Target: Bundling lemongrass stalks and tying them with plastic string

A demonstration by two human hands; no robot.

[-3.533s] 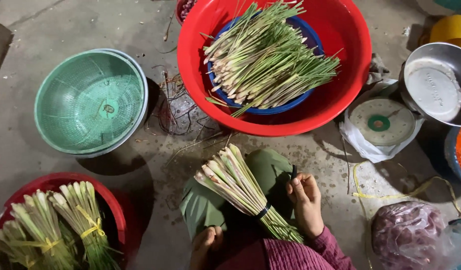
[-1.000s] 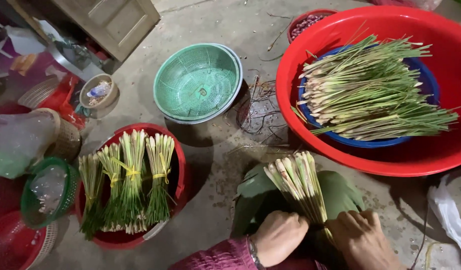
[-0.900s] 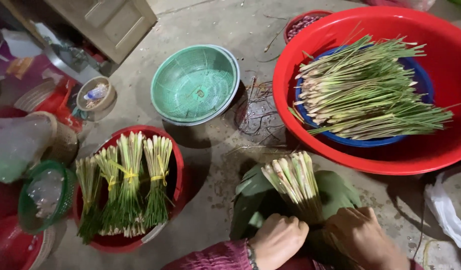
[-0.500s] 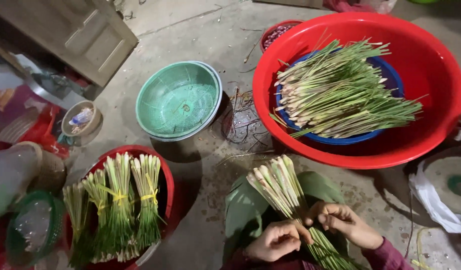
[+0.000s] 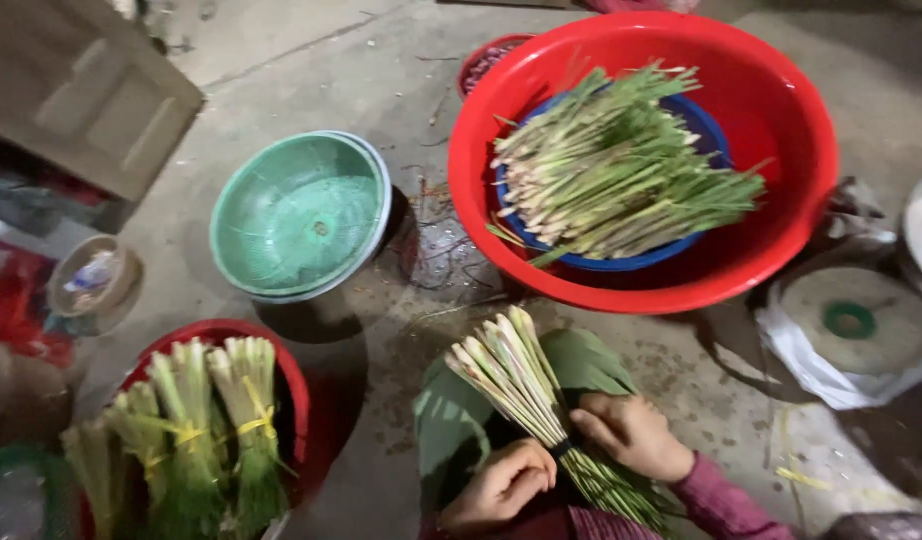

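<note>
Binding a bundle of lemongrass stalks (image 5: 511, 375) over a green leaf (image 5: 451, 425) on the floor.

At far left, tied bundles (image 5: 216, 430) already stand in a red basin (image 5: 291, 375), beside an empty green basket (image 5: 301, 215). In the middle, the left hand (image 5: 501, 485) is curled loosely at the dark band around the stalks' waist, and the right hand (image 5: 631, 435) rests half-closed on the same spot, fingers pinching at the tie (the step looks like fastening the band). The next move calls for a firm cinch without letting the stalks splay. Further right, loose stalks (image 5: 611, 170) lie in a blue basket inside a big red tub (image 5: 791, 130). The fingertips and the knot itself are hidden; the bundle's leafy end runs out of frame below.
</note>
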